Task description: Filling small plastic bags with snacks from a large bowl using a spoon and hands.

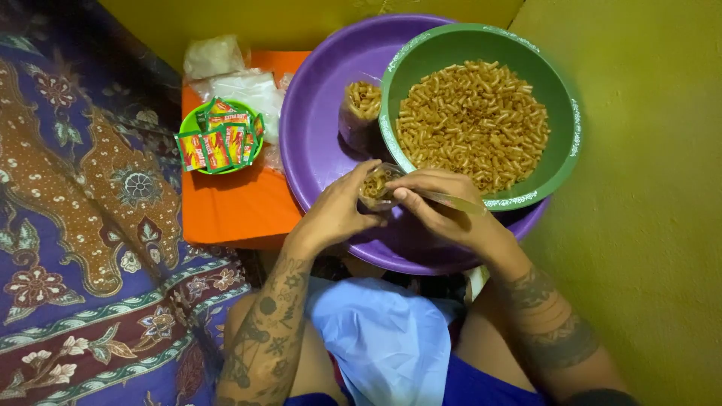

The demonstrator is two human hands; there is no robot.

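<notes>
Little bag: You hold a small clear plastic bag (pixel 378 186) with some curly snack pieces inside. It sits between your two hands, over the near edge of the purple basin (pixel 320 143).

Left hand: Your left hand (pixel 336 214) cups the bag from the side and below. Its fingers are curled around the bag.

Right hand: Your right hand (pixel 444 203) pinches the top of the bag. Its fingers are close together on the thin plastic.

How it feels: The bag looks very light and soft. The plastic is thin and likely slippery, and it can bend any way. The snack pieces look dry and may crack if you squeeze hard.

Where to hold: Keep a gentle cup under the full part. Pinch only the empty plastic near the mouth, so nothing gets crushed or spills.

Green bowl: The big green bowl (pixel 560 98) sits in the purple basin, just past your hands, full of the same snack pieces.

Filled bag: Another filled bag (pixel 359 105) lies in the basin, beside the green bowl.

Packets: A small green dish (pixel 189 120) of red and green packets (pixel 218 146) rests on the orange surface (pixel 233 207), well apart from your hands.
</notes>
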